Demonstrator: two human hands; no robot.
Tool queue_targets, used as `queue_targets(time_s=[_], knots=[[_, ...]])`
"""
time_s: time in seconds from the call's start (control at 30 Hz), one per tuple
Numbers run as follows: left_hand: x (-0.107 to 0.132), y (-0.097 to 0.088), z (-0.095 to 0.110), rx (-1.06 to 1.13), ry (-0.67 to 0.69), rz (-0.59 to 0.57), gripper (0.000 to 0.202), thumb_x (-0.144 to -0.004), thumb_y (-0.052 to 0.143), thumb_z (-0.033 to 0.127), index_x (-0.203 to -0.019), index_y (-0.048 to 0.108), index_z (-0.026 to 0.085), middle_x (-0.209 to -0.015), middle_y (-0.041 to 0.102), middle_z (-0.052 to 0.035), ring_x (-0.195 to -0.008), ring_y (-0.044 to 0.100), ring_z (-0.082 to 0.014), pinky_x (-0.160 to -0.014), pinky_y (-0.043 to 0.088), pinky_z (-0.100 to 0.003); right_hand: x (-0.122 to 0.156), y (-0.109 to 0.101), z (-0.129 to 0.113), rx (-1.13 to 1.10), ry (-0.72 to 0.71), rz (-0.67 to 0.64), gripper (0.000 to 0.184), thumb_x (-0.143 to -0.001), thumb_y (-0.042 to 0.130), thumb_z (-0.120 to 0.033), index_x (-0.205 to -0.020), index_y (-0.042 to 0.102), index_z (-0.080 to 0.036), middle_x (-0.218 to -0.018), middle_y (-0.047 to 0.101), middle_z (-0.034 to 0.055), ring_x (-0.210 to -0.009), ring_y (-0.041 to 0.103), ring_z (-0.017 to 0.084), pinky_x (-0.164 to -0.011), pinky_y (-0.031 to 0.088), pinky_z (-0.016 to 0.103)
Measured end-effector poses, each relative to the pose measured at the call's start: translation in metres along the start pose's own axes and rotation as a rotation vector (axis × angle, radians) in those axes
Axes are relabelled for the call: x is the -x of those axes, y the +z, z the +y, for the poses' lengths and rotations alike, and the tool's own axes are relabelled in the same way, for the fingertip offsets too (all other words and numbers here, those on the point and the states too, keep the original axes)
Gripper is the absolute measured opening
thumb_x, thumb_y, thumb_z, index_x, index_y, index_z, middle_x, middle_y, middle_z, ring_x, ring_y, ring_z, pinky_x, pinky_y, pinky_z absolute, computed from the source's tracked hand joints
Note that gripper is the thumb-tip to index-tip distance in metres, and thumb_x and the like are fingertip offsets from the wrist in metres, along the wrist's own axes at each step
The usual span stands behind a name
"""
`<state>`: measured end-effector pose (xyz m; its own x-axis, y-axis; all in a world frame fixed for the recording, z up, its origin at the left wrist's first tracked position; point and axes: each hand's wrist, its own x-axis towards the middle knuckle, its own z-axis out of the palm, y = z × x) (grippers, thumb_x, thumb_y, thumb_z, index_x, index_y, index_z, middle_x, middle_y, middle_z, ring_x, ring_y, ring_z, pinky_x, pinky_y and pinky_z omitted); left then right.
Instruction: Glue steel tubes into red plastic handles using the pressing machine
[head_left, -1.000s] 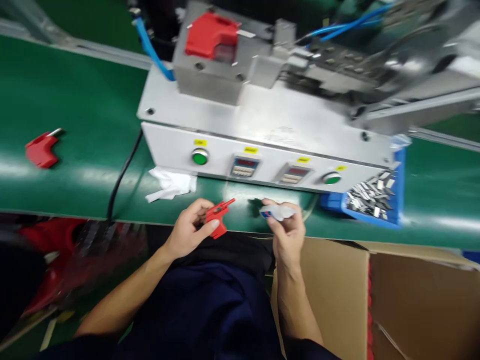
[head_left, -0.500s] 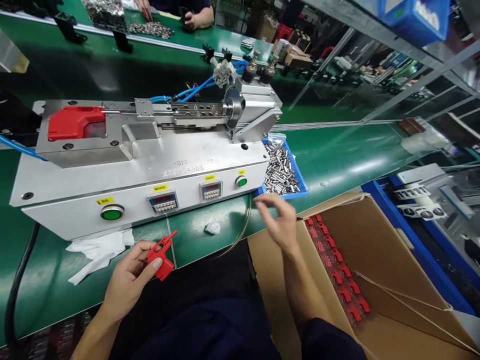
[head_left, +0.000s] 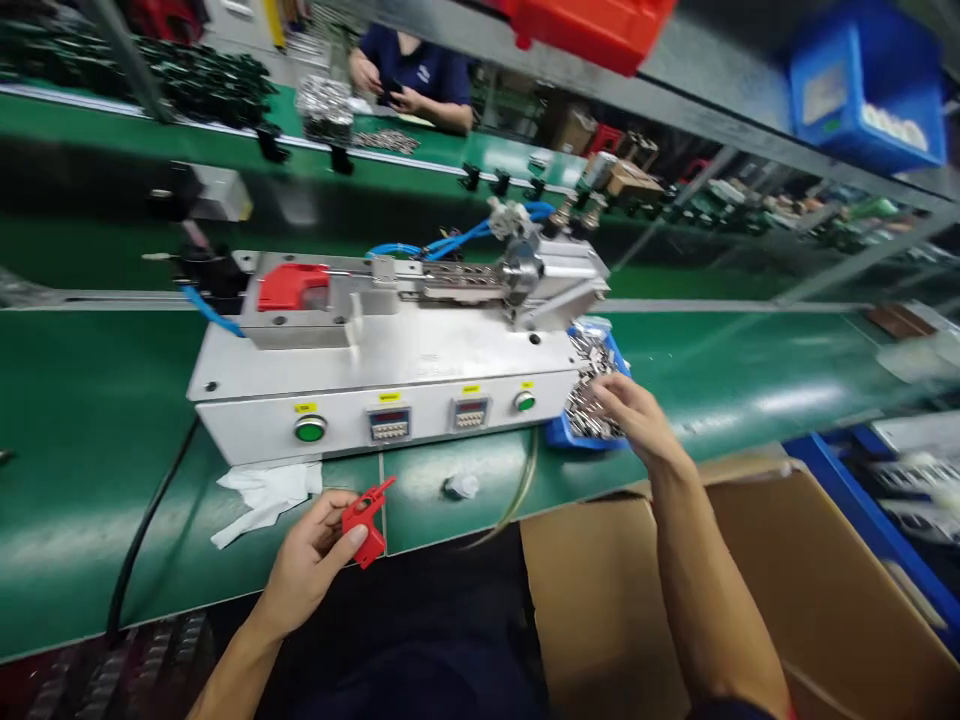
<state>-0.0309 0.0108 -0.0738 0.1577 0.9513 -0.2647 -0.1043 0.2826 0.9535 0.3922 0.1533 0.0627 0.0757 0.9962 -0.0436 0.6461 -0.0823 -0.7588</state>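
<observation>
My left hand [head_left: 319, 550] is closed around a small red plastic pistol-shaped part [head_left: 365, 525], whose thin prong points up and to the right. It hovers just above the bench's front edge. My right hand [head_left: 637, 415] reaches over a blue bin [head_left: 574, 437] of small metal pins [head_left: 592, 405], its fingers stretched forward and slightly apart at the heap. Its fingertips are a little blurred, and no pin shows between them. A bench machine [head_left: 397, 350] stands in front of me, with another red part [head_left: 292, 287] seated in its left fixture.
A white cloth [head_left: 270, 497] and a small clear crumpled piece [head_left: 461, 487] lie before the machine. At right is an open cardboard box [head_left: 600, 590]. A black cable [head_left: 150, 530] runs down at left. Across the line, a person [head_left: 420, 75] sits working. A shelf with a blue bin [head_left: 870, 95] hangs overhead.
My right hand has moved from in front of the pin bin to over the pins. My left hand keeps holding the red part. The camera view has shifted, and the box's contents are mostly out of sight.
</observation>
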Motion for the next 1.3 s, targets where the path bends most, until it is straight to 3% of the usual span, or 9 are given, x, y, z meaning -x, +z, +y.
queue_targets(time_s=[0.07,0.17,0.33,0.53,0.63,0.77,0.97,1.13,1.3], knots=[[-0.003,0.007,0.003,0.013,0.041,-0.005,0.039,-0.095,0.075,0.054,-0.108,0.063,0.02,-0.091,0.073,-0.0038,-0.078,0.069,-0.0191,-0.073,0.056,-0.027,0.01,-0.003,-0.019,-0.226,-0.027,0.096,0.057,-0.074,0.082,-0.076,-0.083,0.063,-0.023,-0.081,0.069,0.0034,-0.069,0.067,0.019,-0.064,0.06,0.033],[-0.01,0.014,0.009,-0.01,0.111,-0.03,0.035,-0.098,0.072,0.052,-0.106,0.064,0.019,-0.088,0.07,-0.0031,-0.077,0.064,-0.0175,-0.073,0.052,-0.026,0.02,0.002,-0.05,-0.264,-0.064,0.066,0.054,-0.065,0.095,-0.068,-0.086,0.071,-0.025,-0.077,0.071,0.0039,-0.065,0.07,0.022,-0.063,0.063,0.035],[-0.016,0.013,0.011,-0.057,0.186,-0.038,0.029,-0.099,0.069,0.046,-0.106,0.063,0.018,-0.087,0.068,-0.0025,-0.076,0.06,-0.0167,-0.073,0.047,-0.026,0.017,0.036,-0.11,-0.156,-0.319,-0.086,0.04,-0.082,0.088,-0.061,-0.097,0.075,-0.026,-0.088,0.078,0.0075,-0.079,0.077,0.028,-0.078,0.068,0.041],[-0.015,0.015,0.009,-0.082,0.212,-0.028,0.025,-0.098,0.067,0.042,-0.105,0.062,0.019,-0.087,0.067,-0.002,-0.076,0.059,-0.0173,-0.073,0.046,-0.028,-0.058,0.118,-0.191,0.075,-0.881,-0.042,0.01,-0.098,0.066,-0.031,-0.099,0.073,-0.024,-0.097,0.078,0.0054,-0.089,0.075,0.024,-0.088,0.062,0.039],[-0.015,0.017,0.011,-0.121,0.217,-0.002,0.023,-0.096,0.067,0.04,-0.104,0.062,0.019,-0.084,0.066,-0.0016,-0.074,0.058,-0.0175,-0.071,0.046,-0.028,-0.1,0.156,-0.217,0.146,-0.929,-0.013,0.01,-0.093,0.064,-0.021,-0.1,0.071,-0.023,-0.098,0.078,0.0057,-0.095,0.074,0.027,-0.09,0.058,0.041],[-0.013,0.016,0.014,-0.136,0.243,0.023,0.02,-0.094,0.066,0.037,-0.102,0.062,0.019,-0.082,0.065,-0.001,-0.072,0.059,-0.0171,-0.07,0.047,-0.027,-0.122,0.181,-0.221,0.202,-0.905,-0.034,0.012,-0.093,0.061,-0.021,-0.095,0.073,-0.023,-0.098,0.077,0.0073,-0.098,0.072,0.029,-0.089,0.057,0.043],[-0.011,0.015,0.019,-0.159,0.256,0.023,0.019,-0.092,0.066,0.036,-0.102,0.064,0.02,-0.078,0.065,0.0001,-0.068,0.057,-0.0159,-0.067,0.047,-0.026,-0.115,0.178,-0.206,0.243,-1.003,-0.043,0.023,-0.099,0.054,-0.024,-0.1,0.077,-0.021,-0.115,0.076,0.011,-0.111,0.069,0.031,-0.103,0.054,0.05],[-0.014,0.016,0.018,-0.14,0.223,-0.026,0.018,-0.093,0.066,0.036,-0.1,0.064,0.02,-0.078,0.064,0.0005,-0.067,0.055,-0.0155,-0.065,0.044,-0.025,-0.104,0.19,-0.231,0.386,-1.06,-0.066,0.024,-0.1,0.056,-0.02,-0.113,0.077,-0.022,-0.123,0.073,0.0104,-0.118,0.063,0.032,-0.104,0.053,0.049],[-0.017,0.013,0.02,-0.055,0.218,-0.047,0.022,-0.094,0.066,0.04,-0.102,0.063,0.02,-0.084,0.067,-0.0019,-0.074,0.058,-0.0179,-0.071,0.047,-0.028,-0.107,0.205,-0.258,0.608,-0.944,-0.151,0.018,-0.097,0.058,-0.014,-0.102,0.075,-0.019,-0.12,0.071,0.0133,-0.109,0.061,0.033,-0.087,0.054,0.046]])
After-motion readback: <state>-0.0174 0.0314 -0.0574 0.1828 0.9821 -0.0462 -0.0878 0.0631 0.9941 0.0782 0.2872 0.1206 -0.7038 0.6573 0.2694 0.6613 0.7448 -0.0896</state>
